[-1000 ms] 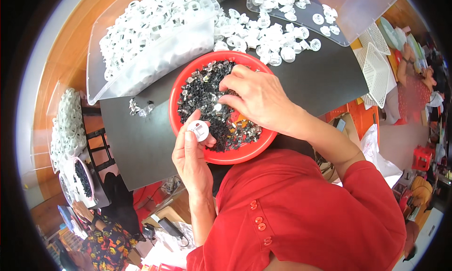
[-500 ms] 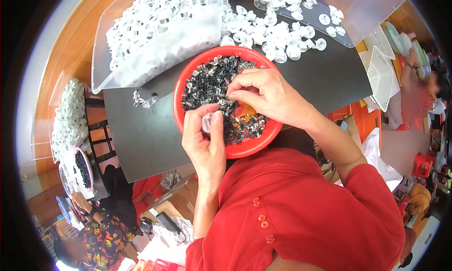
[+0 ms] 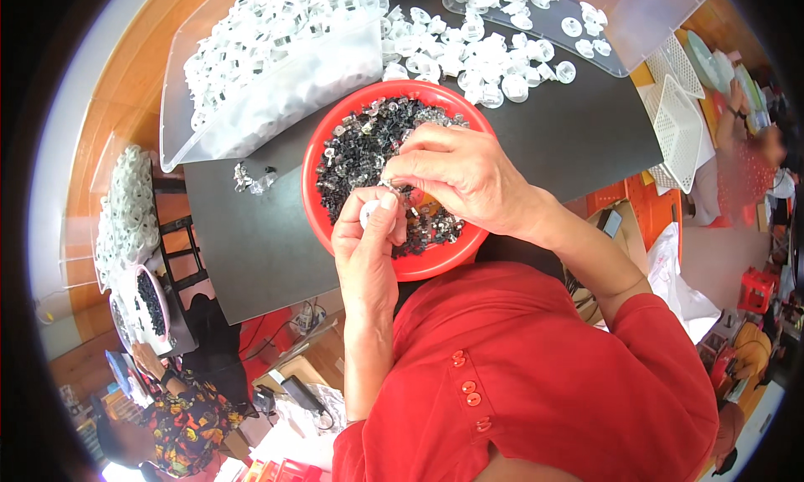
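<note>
Over a red basin [image 3: 311, 180] my two hands are close together. My left hand [image 3: 366, 239] is closed on a small white round plastic part [image 3: 369, 212], held between thumb and fingers. The fingertips of my right hand [image 3: 456, 174] pinch something tiny right beside that part; the fingers hide most of it. Below them, the basin holds a heap of small black and clear plastic pieces [image 3: 358, 151], with a patch of orange and red showing among them.
A clear plastic bin [image 3: 276, 122] full of white round parts stands at the back left. Loose white parts [image 3: 494, 67] lie on the dark table [image 3: 251, 264] beside another clear bin [image 3: 624, 38]. Few small clear pieces [image 3: 251, 179] sit left of the basin. Two other people work nearby.
My right hand has come left and down, so its fingertips now meet the white part in my left hand. The view has shifted slightly.
</note>
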Demonstrator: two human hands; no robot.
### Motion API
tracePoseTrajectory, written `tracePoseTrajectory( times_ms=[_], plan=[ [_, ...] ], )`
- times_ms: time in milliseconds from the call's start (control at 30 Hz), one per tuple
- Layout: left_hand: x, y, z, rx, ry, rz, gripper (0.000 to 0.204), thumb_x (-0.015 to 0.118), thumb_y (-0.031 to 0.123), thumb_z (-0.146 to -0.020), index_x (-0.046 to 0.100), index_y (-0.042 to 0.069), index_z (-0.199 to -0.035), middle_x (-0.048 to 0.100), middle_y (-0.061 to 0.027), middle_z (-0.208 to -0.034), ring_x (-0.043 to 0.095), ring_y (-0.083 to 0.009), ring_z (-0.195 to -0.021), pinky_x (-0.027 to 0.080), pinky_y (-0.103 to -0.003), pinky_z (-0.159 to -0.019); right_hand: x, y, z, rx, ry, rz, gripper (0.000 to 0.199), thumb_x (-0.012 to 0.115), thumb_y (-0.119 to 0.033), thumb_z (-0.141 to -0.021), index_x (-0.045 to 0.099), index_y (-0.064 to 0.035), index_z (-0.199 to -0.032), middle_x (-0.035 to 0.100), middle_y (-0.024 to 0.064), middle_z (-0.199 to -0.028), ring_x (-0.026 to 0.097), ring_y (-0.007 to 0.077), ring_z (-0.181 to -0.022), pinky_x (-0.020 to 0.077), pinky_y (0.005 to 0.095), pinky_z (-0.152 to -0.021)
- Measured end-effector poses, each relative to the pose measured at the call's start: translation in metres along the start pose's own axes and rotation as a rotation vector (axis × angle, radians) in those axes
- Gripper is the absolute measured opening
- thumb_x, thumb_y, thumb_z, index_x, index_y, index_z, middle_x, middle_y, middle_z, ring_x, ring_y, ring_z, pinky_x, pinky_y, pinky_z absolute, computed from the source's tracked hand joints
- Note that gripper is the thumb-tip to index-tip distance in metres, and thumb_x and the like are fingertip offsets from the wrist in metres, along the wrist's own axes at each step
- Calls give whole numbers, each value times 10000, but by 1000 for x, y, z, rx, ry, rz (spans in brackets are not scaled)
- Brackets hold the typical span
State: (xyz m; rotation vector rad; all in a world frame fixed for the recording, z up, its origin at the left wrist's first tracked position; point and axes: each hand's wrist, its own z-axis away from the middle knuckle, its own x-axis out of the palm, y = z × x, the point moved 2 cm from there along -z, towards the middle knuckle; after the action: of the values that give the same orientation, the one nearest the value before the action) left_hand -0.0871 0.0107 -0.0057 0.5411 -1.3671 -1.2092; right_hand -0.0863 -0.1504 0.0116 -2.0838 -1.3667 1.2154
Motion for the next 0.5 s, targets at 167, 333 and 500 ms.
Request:
tracePoseTrajectory(
  times_ms=[167, 333, 500],
  plan=[
    [-2, 2, 1, 166, 138, -346, 101, 604, 150, -940, 604, 55, -905, 520, 39, -722, 416, -36, -632, 325, -199, -574, -4, -11, -2, 226, 86, -112, 90, 653, -76, -840, 617, -16, -897, 608, 111, -807, 602, 282, -724, 469, 367, -643],
    [0, 2, 2, 234, 186, -451, 105, 602, 145, -944, 604, 45, -910, 513, 50, -716, 403, -13, -635, 307, -191, -558, -8, -17, -5, 354, -83, -208, 109, 645, -98, -857, 593, -3, -857, 608, 132, -760, 605, 299, -727, 473, 376, -660],
    [-1, 2, -2, 237, 182, -486, 195, 537, 208, -972, 618, 30, -977, 561, 28, -795, 440, -26, -679, 334, -204, -594, -1, -8, 1, 365, -25, -190, 123, 599, -104, -890, 551, 9, -890, 615, 150, -799, 610, 325, -752, 480, 405, -668]
  ],
)
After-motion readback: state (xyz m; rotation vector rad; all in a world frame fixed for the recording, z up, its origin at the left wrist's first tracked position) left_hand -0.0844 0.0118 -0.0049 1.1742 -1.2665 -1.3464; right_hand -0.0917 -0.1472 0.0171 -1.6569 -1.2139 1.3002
